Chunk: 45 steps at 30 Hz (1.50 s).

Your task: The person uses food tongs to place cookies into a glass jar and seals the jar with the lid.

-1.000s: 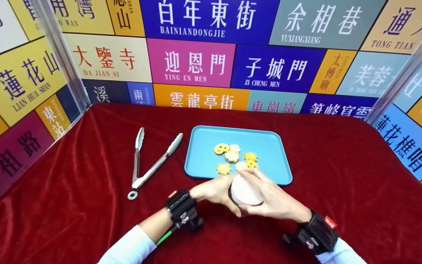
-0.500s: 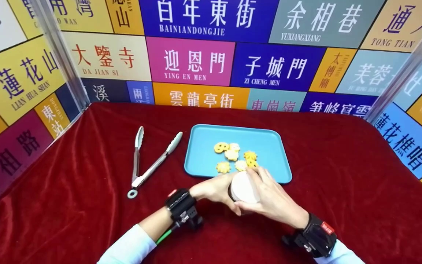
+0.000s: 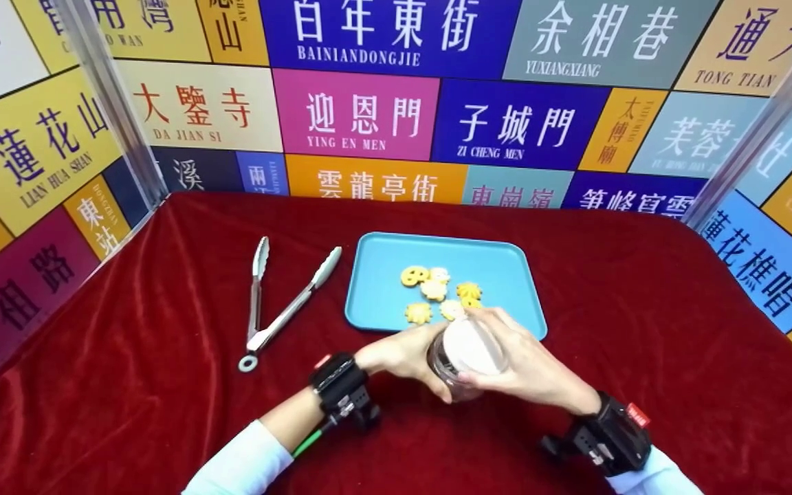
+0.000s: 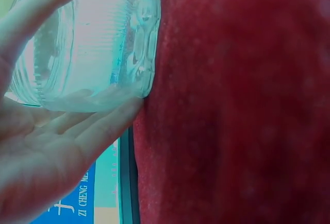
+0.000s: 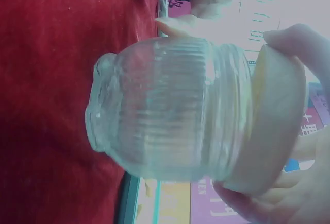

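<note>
A clear ribbed glass jar (image 5: 170, 110) stands upright in front of the tray, with nothing visible inside. My left hand (image 3: 399, 354) grips it from the left, fingers and thumb around the glass in the left wrist view. At the jar's mouth sits a white round lid (image 5: 276, 126), tilted, with a gap on one side of the threaded neck. My right hand (image 3: 530, 364) holds this lid by its rim between thumb and fingers. Behind the hands is a blue tray (image 3: 382, 261) bearing several yellow and pale cookies (image 3: 418, 313).
Metal tongs (image 3: 286, 317) lie spread apart to the left of the tray. A dark red velvet cloth (image 3: 128, 357) covers the table. Upright panels with colourful lettered signs (image 3: 361, 113) stand along the back and sides.
My right hand has moved slightly right, tilting the lid away from the jar so that the glass neck now shows. The left hand stays in place around the jar.
</note>
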{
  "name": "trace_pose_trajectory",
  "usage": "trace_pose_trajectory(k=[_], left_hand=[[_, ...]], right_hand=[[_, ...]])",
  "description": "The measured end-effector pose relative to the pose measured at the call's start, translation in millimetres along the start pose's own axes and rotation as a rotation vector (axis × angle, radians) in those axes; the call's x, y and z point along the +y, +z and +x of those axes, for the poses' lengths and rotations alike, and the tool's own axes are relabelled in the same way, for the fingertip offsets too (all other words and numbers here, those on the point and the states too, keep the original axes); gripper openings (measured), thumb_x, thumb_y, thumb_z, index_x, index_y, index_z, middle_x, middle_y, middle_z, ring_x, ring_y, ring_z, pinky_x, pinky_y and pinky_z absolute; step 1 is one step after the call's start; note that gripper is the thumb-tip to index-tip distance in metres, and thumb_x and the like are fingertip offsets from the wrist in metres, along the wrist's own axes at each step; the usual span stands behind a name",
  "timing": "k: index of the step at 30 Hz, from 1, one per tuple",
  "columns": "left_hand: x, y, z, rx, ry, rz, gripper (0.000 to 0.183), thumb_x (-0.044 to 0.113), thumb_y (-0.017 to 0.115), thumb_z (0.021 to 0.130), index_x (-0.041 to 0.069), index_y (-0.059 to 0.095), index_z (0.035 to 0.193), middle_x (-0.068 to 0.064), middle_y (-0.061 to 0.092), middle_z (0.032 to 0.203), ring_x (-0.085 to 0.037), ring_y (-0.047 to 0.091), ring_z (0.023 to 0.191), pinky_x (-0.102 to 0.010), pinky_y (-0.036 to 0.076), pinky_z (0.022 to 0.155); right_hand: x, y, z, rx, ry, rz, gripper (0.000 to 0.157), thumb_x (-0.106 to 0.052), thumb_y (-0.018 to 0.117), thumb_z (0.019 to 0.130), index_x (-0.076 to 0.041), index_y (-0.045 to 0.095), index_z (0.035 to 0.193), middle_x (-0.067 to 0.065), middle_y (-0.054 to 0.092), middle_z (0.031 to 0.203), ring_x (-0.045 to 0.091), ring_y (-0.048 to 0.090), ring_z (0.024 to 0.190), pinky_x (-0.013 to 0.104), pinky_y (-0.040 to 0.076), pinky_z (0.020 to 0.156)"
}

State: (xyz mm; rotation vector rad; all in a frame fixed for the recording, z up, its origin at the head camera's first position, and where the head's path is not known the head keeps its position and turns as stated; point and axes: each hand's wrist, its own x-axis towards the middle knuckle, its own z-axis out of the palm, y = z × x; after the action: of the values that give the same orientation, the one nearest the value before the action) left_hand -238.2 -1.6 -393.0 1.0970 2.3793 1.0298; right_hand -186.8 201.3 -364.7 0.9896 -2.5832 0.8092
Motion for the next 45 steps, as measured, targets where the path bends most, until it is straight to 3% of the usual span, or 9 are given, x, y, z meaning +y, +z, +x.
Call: trace_pose_trajectory(k=[5,10,15,22,27,34,40,45], left_hand=[[0.9,0.7,-0.7,0.002,-0.007,0.006,0.074,0.018,0.089,0.058,0.005,0.049,0.119,-0.007,0.061,0.115,-0.016,0.057,0.104,-0.022,0.042,0.091],[2.6,0.3,-2.4,0.011,-0.022,0.017,0.074,0.018,0.089,0.058,0.005,0.049,0.118,-0.007,0.062,0.115,-0.018,0.057,0.107,-0.022,0.042,0.092],[3.4,-0.2,-3.6,0.009,-0.035,0.018,0.075,0.019,0.089,0.059,0.004,0.049,0.12,-0.007,0.062,0.116,-0.018,0.057,0.109,-0.023,0.041,0.093],[4.3,-0.5,-4.7,0.007,-0.033,0.005,0.075,0.019,0.089,0.059,0.004,0.048,0.121,-0.008,0.061,0.118,-0.019,0.056,0.11,-0.023,0.041,0.094],[5.2,-0.2,-5.1,0.013,-0.034,0.025,0.077,0.02,0.089,0.059,0.006,0.048,0.123,-0.007,0.062,0.118,-0.018,0.056,0.11,-0.023,0.041,0.094],[5.5,-0.1,-4.9,0.024,-0.025,0.059,0.08,0.021,0.089,0.059,0.007,0.05,0.127,-0.005,0.062,0.12,-0.018,0.056,0.112,-0.023,0.041,0.095],[5.8,-0.4,-5.7,0.022,-0.02,0.049,0.082,0.02,0.089,0.059,0.008,0.049,0.129,-0.006,0.061,0.122,-0.018,0.055,0.114,-0.023,0.04,0.097],[6.7,-0.2,-5.9,0.012,-0.029,0.039,0.083,0.021,0.089,0.059,0.007,0.048,0.131,-0.006,0.06,0.124,-0.018,0.054,0.115,-0.023,0.038,0.098]], right_hand=[[9,-13.6,-11,0.039,0.021,0.007,0.073,-0.027,0.079,0.068,-0.002,0.049,0.13,0.01,0.054,0.118,0.019,0.055,0.104,0.041,0.05,0.079],[22,-30.1,-25,0.077,0.075,-0.062,0.07,-0.025,0.081,0.065,-0.001,0.051,0.123,0.008,0.055,0.111,0.017,0.053,0.097,0.04,0.048,0.076],[34,-38.5,-40,0.039,0.133,-0.151,0.067,-0.029,0.082,0.062,-0.003,0.054,0.117,0.002,0.055,0.101,0.014,0.051,0.088,0.033,0.045,0.071],[44,-33.1,-55,-0.158,0.184,-0.243,0.076,-0.035,0.08,0.065,0.004,0.052,0.123,0.01,0.053,0.103,0.02,0.05,0.091,0.033,0.048,0.074],[48,-28.4,-58,-0.229,0.206,-0.253,0.078,-0.037,0.081,0.065,0.005,0.052,0.124,0.01,0.052,0.103,0.02,0.05,0.091,0.033,0.047,0.075],[51,-22.6,-60,-0.252,0.21,-0.239,0.081,-0.042,0.081,0.065,0.007,0.053,0.124,0.008,0.051,0.098,0.018,0.046,0.089,0.028,0.045,0.072],[44,-17.7,-55,-0.22,0.22,-0.246,0.095,-0.052,0.078,0.064,0.009,0.047,0.13,0.019,0.052,0.113,0.027,0.05,0.102,0.038,0.047,0.08],[36,-6.8,-45,-0.143,0.223,-0.121,0.096,-0.048,0.079,0.067,0.006,0.04,0.137,0.022,0.049,0.127,0.033,0.051,0.113,0.047,0.045,0.089]])
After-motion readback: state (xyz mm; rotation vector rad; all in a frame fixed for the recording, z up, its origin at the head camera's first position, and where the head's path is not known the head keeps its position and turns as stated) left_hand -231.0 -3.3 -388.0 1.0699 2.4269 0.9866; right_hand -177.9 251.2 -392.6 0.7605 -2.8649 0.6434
